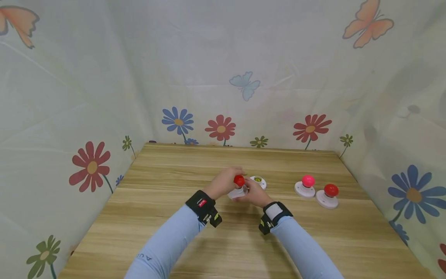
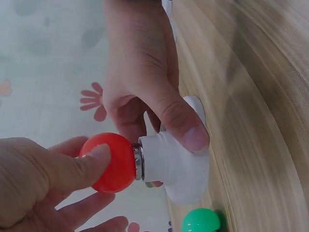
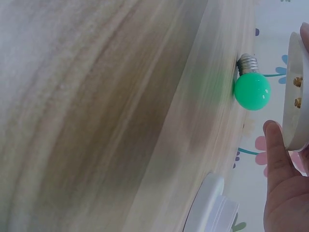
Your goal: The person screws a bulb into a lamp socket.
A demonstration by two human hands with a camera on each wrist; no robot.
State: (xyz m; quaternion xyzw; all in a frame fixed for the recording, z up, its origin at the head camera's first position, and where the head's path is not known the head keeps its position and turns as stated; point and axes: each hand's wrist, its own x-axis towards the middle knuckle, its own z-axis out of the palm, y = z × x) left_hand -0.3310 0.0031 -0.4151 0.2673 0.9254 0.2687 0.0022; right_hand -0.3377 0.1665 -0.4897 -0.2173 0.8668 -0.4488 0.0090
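My left hand [image 1: 224,183] pinches a round red bulb [image 2: 114,163] between thumb and fingers. The bulb's metal screw base sits partly inside the mouth of a white lamp holder [image 2: 176,166], with some metal thread showing. Around that lamp holder my right hand [image 2: 145,63] curls, its thumb pressed on the side. The underside of the holder, with brass screws, faces the camera in the right wrist view, apart from the table. On the table lies a green bulb [image 3: 252,91] with a silver screw base; hands hide it in the head view.
Just beyond my right hand stands another white lamp holder [image 1: 258,179] without a bulb. Farther right are two holders with bulbs, one pink [image 1: 308,181] and one red [image 1: 331,190]. A flowered curtain [image 1: 209,77] borders the wooden table [image 1: 167,170] behind and at the sides.
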